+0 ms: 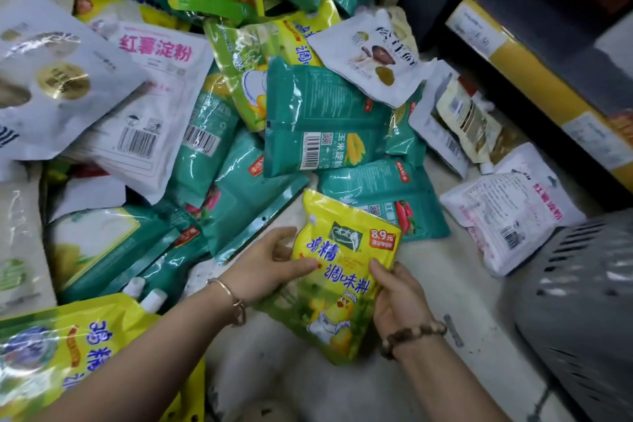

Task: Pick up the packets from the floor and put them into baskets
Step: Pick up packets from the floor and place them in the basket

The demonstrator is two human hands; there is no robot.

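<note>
Evidently most work remained: left hand [270,262] and right hand [399,300], fingers curled, gripped one yellow packet [342,281] left of the grey basket [579,305]; a packet heap [308,120] lay beyond.

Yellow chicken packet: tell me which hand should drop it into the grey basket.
Right. The right hand grips the yellow packet on its basket-side edge, and the grey basket sits just beyond it; the left hand would likely have to cross over.

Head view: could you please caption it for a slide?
Left hand and right hand grip a yellow plastic seasoning packet near a grey perforated plastic basket, green packets piled behind.
</note>
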